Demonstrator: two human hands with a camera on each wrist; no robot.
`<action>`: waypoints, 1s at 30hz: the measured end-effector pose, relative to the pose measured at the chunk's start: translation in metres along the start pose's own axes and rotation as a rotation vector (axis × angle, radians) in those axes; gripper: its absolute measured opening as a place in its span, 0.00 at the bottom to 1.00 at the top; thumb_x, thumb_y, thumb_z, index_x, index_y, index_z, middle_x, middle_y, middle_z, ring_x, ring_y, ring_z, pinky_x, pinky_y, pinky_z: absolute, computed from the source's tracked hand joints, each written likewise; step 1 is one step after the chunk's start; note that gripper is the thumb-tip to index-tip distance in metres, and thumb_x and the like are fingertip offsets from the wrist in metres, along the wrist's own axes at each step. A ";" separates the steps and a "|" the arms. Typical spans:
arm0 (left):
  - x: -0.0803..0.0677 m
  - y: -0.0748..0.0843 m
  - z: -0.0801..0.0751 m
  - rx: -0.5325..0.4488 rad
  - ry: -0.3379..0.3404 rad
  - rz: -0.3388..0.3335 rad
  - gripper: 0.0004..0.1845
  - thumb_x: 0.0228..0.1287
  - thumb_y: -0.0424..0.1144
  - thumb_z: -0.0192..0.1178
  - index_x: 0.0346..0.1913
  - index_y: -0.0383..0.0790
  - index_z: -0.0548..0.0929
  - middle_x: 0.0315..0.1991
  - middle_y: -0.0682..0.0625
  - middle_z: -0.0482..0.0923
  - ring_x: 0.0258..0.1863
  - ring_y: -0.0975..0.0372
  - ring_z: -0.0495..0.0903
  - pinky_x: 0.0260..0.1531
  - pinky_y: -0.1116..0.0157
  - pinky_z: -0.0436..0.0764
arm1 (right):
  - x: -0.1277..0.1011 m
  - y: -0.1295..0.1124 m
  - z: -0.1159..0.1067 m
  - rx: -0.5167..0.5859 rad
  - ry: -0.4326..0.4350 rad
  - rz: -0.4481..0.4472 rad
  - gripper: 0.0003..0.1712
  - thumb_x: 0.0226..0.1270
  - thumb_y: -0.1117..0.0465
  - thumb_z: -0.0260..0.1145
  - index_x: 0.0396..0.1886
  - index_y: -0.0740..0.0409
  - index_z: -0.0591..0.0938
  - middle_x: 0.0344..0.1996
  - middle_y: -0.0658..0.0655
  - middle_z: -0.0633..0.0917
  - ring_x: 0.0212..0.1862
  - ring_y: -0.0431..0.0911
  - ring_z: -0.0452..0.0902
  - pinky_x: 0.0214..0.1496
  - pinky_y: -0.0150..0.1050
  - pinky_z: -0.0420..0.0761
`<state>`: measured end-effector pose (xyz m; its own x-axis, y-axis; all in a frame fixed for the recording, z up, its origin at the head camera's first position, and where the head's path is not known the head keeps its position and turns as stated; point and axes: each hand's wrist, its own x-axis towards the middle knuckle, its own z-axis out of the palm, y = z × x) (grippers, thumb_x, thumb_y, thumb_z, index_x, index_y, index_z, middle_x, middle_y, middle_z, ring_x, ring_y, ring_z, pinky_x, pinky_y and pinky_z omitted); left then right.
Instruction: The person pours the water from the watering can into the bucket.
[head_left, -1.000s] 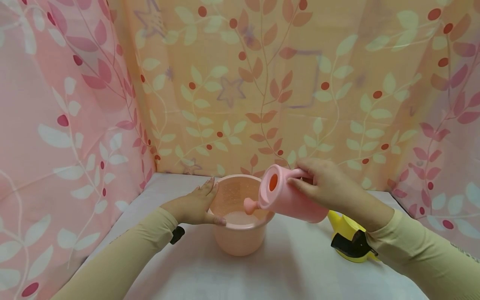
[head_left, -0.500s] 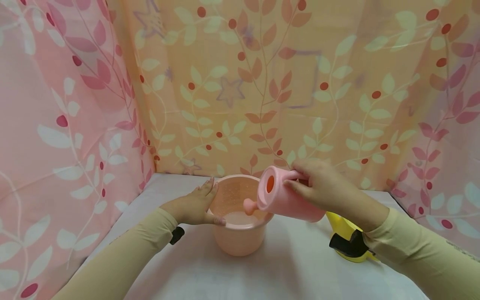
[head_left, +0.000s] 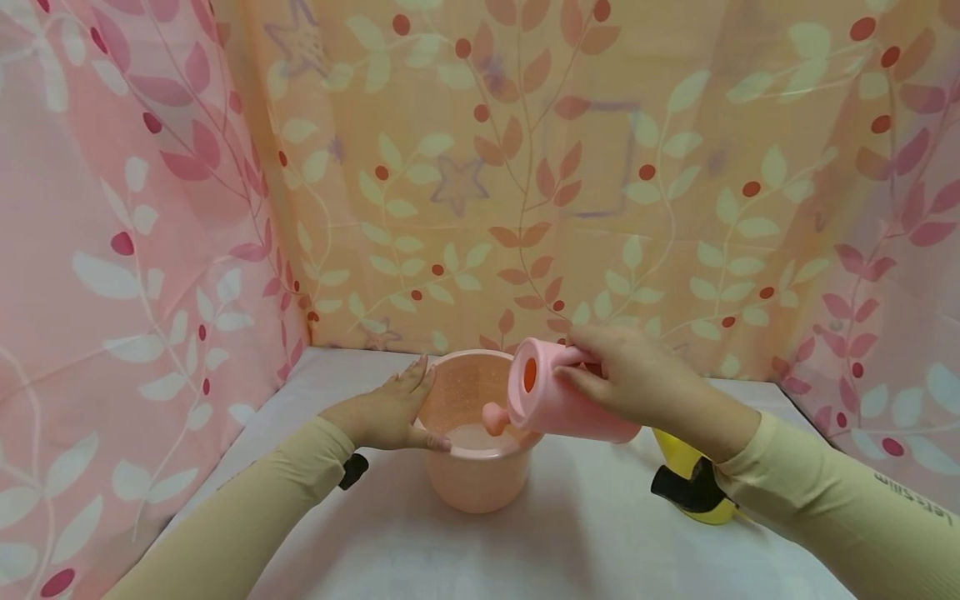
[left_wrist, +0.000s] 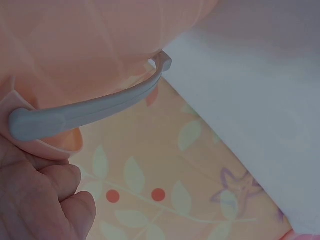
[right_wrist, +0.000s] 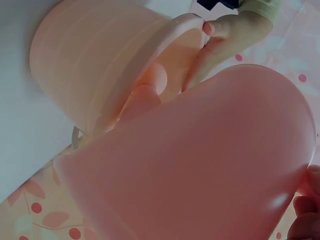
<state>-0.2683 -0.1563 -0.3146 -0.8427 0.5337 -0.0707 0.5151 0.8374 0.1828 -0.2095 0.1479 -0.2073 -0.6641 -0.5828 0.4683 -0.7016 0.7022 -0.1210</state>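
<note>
A peach plastic bucket (head_left: 477, 487) stands upright on the white-covered table. My left hand (head_left: 388, 410) rests on its left rim, fingers stretched along the edge and thumb on the near side. The left wrist view shows the bucket's grey handle (left_wrist: 95, 111) hanging beside my fingers. My right hand (head_left: 633, 377) grips a pink watering can (head_left: 577, 407) by its handle. The can tilts left, its round filling hole facing me and its spout (head_left: 495, 418) over the inside of the bucket. In the right wrist view the can's body covers part of the bucket's rim.
A yellow plastic thing (head_left: 712, 510) stands on the table (head_left: 600, 546) at the right, largely hidden behind my right wrist and its black camera strap (head_left: 688, 488). Leaf-patterned cloth (head_left: 465, 233) walls the table at the back and both sides.
My right hand has shifted left and slightly down with the watering can, bringing its body further over the bucket's right rim. My left hand and the bucket have kept their places.
</note>
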 end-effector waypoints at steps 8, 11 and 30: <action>0.001 -0.001 0.000 0.006 -0.016 -0.020 0.66 0.40 0.79 0.48 0.71 0.32 0.41 0.72 0.38 0.31 0.71 0.53 0.32 0.67 0.52 0.45 | 0.004 0.001 -0.002 -0.016 -0.010 -0.044 0.08 0.55 0.60 0.69 0.28 0.52 0.75 0.17 0.44 0.73 0.22 0.38 0.68 0.24 0.31 0.73; 0.001 -0.002 0.001 0.004 -0.017 -0.024 0.66 0.40 0.79 0.48 0.71 0.32 0.41 0.72 0.39 0.31 0.71 0.52 0.32 0.67 0.52 0.44 | 0.005 0.000 -0.002 -0.023 -0.011 -0.066 0.10 0.55 0.60 0.69 0.25 0.52 0.73 0.15 0.44 0.71 0.21 0.38 0.66 0.23 0.30 0.72; -0.001 0.001 -0.001 -0.006 0.006 0.002 0.64 0.43 0.76 0.51 0.70 0.29 0.44 0.71 0.36 0.34 0.71 0.50 0.35 0.66 0.50 0.45 | 0.004 -0.003 -0.006 -0.103 -0.064 -0.097 0.15 0.53 0.57 0.71 0.21 0.49 0.70 0.14 0.44 0.68 0.21 0.39 0.64 0.21 0.30 0.68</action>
<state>-0.2672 -0.1560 -0.3132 -0.8428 0.5344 -0.0647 0.5154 0.8358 0.1889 -0.2090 0.1461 -0.1998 -0.6122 -0.6725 0.4159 -0.7351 0.6778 0.0139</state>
